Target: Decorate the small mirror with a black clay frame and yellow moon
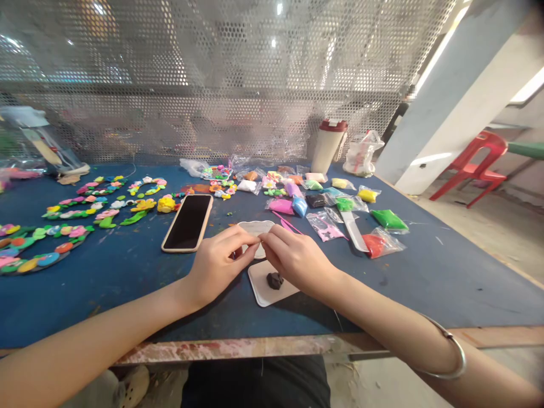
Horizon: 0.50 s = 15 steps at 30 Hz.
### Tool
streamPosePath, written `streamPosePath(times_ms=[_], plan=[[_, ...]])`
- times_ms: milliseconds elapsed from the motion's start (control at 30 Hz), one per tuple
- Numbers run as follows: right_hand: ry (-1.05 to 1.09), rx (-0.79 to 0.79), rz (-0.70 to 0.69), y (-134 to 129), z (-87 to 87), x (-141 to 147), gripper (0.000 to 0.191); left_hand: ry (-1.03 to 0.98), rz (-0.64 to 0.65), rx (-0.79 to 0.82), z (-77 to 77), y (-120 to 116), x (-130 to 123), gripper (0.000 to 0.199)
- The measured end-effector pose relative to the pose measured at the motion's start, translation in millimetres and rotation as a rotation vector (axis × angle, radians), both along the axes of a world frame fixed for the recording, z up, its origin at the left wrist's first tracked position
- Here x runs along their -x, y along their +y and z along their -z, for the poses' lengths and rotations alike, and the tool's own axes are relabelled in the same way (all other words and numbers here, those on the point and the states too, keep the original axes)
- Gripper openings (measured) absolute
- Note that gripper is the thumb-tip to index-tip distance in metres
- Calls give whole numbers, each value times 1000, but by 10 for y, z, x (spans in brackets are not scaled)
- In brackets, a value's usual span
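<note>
My left hand (221,260) and my right hand (295,258) meet at their fingertips over a small white scalloped plate (257,228). The fingers of both are pinched together, and whatever lies between them is too small to make out. Just below, a white rectangular tray (261,288) carries a lump of black clay (275,280); my right hand covers part of the tray's right side. A phone (187,222) with a dark screen lies left of my left hand.
Bags of coloured clay, one green (389,220), lie to the right beside a white comb-like strip (353,229). Decorated clay rings (63,249) spread over the left side. A tumbler (328,146) stands at the back, a clear bottle (45,141) at the far left.
</note>
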State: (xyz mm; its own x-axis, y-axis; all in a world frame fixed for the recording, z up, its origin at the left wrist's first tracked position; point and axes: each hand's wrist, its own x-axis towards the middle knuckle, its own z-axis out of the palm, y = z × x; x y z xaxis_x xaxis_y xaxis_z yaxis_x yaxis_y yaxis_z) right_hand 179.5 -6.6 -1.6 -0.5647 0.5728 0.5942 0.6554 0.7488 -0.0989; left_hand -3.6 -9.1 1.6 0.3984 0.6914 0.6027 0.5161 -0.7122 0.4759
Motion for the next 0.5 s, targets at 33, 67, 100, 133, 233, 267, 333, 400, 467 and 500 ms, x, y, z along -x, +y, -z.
streamPosePath(times_ms=[33, 67, 100, 133, 233, 267, 333, 400, 467, 500], plan=[[-19, -14, 5, -9, -14, -2, 27, 29, -16, -21, 4, -8, -1, 14], [-34, -24, 9, -16, -24, -5, 27, 51, -31, -28, 6, -14, -4, 15], [-43, -31, 13, -20, -29, -7, 28, 59, -40, -20, 8, -17, -10, 15], [-46, -33, 20, -20, -30, -10, 28, 49, -44, 0, 7, -19, -18, 15], [-30, -26, 39, -10, -16, -21, 28, -80, -28, 159, -10, -20, -48, 14], [-17, -19, 46, -7, -13, -25, 28, -140, -10, 235, -20, -22, -56, 14], [37, 15, 47, -8, -20, -33, 27, -248, 39, 375, -42, -29, -68, 13], [127, 62, 28, -20, -44, -42, 27, -325, 85, 483, -63, -40, -69, 13], [240, 126, -10, -36, -80, -51, 24, -381, 113, 566, -78, -49, -61, 14], [296, 166, -28, -43, -99, -55, 23, -406, 123, 599, -82, -51, -56, 15]])
